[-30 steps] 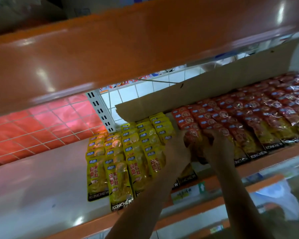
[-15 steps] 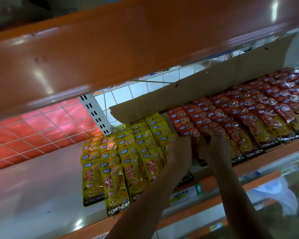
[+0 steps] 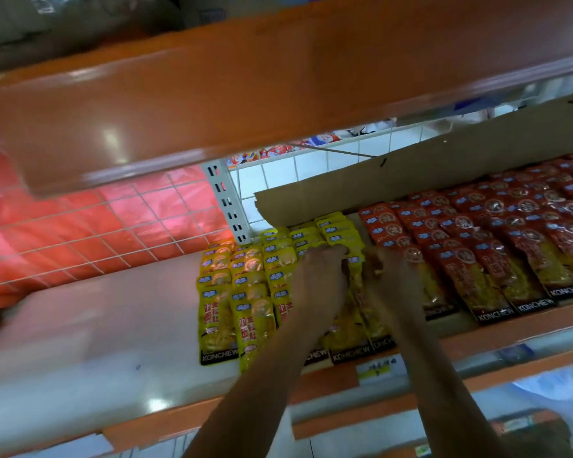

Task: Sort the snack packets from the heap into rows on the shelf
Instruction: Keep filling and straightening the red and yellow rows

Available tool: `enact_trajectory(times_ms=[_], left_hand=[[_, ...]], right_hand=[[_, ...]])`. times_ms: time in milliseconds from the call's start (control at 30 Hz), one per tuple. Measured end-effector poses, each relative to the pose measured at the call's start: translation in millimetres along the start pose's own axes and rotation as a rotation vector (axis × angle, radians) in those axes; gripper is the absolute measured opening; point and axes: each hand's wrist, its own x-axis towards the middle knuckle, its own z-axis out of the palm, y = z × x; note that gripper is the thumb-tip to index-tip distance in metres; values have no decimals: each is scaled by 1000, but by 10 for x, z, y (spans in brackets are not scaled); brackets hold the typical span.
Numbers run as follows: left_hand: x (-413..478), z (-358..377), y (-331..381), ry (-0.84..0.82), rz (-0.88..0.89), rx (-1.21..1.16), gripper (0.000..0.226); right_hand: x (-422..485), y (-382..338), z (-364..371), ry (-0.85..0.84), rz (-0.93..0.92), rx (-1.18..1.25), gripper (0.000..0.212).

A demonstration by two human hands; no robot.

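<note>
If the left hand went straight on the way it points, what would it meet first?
The left hand points toward the back of the shelf. First in line: the rear yellow packets just past its fingertips, then the cardboard behind them. Depth is unclear; it may already touch them.

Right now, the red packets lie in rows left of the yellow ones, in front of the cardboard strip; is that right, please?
Not quite: the head view shows the red packets in rows right of the yellow packets, not left. They do lie in front of the cardboard strip.
</note>
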Motion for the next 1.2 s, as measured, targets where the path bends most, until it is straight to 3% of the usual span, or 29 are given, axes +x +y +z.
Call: enact_trajectory(times_ms=[300,567,700,900,1000,1200], left_hand=[[-531,-613,-1274,135,-233,119,37],[-1230,-1212,-2672,206,-396,224,41],[-1573,-1528,-3398,210,-484,264,48],[-2031,-1990,-4276,284,-624,285,52],[-2185,-2219,-4700,285,-653,336,43],[-2387,-2586,-5279,264,-800,463,15]], right_hand=[[-437,-969,1037,-253,-333,-139,36],[-1127,-1862,2167,-373,-500,-176,39],[-1517,-2407,2686,-338,-592,-89,23],[-1983,-3060,3509,-460,-533,-79,34],[-2087,-3358,3859,-512,-537,-76,46],[-2087,-3750,4438,-443,-640,-135,39]])
